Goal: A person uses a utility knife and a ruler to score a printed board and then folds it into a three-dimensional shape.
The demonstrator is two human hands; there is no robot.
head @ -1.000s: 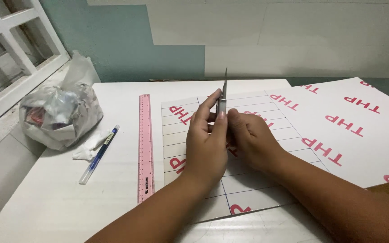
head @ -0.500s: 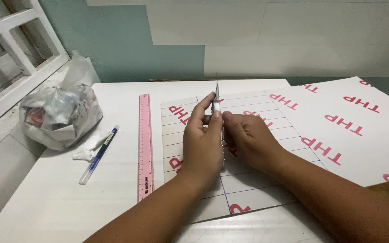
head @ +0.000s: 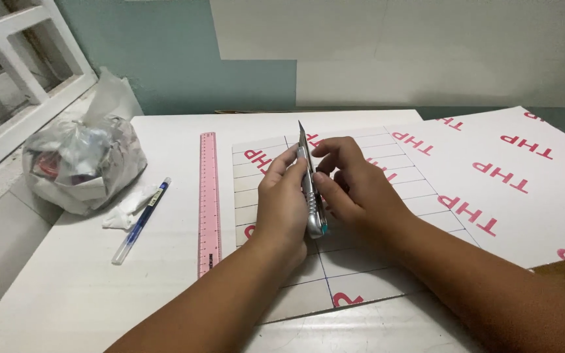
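You are holding the thin silver metal cutter knife (head: 311, 196) in both hands, over the middle of the white foam board with blue grid lines (head: 361, 261) on the white bench (head: 67, 294). Your left hand (head: 282, 202) is wrapping around its body, and your right hand (head: 354, 183) is pinching its other side. Since a second ago the knife is sitting lower and its blade is poking out farther. Your fingers are hiding the slider. The pink plastic ruler (head: 209, 196) is lying just to the left.
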